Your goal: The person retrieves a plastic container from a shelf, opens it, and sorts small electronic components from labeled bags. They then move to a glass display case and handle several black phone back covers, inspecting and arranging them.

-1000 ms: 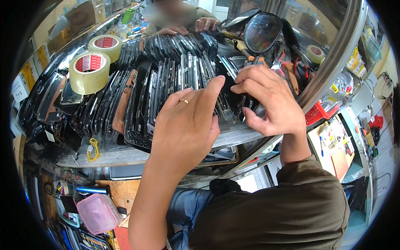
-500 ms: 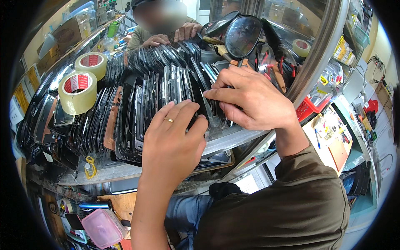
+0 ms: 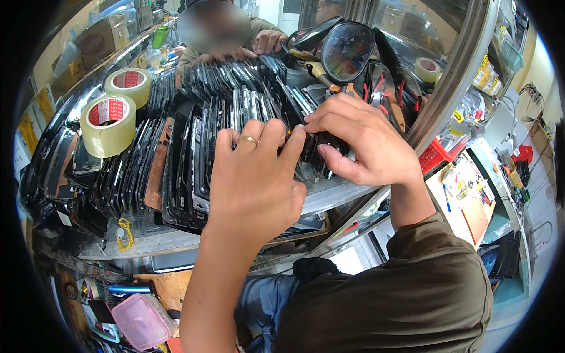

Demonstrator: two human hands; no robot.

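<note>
Dark phone screens and frames (image 3: 187, 159) stand on edge, packed in rows on a glass-topped counter (image 3: 329, 197). My left hand (image 3: 250, 176), with a gold ring, reaches over the front row. Its fingers are stretched forward, and the index fingertip comes close to my right fingers. My right hand (image 3: 368, 138) is bent at the row's right end, its thumb and fingertips around a dark phone panel (image 3: 316, 146). The lower part of that panel and my left fingertips' contact are partly hidden.
Two rolls of clear tape (image 3: 109, 126) rest on the left rows. A round-edged mirror (image 3: 347, 52) and tools stand behind my right hand. A reflective pane at the back shows a person's hands. A yellow cord (image 3: 123, 234) hangs at the front edge; a pink container (image 3: 143, 320) is below.
My left hand has moved up and right, its fingers straightening toward my right hand. The right thumb and fingers have parted more, around dark panels at the row's end.
</note>
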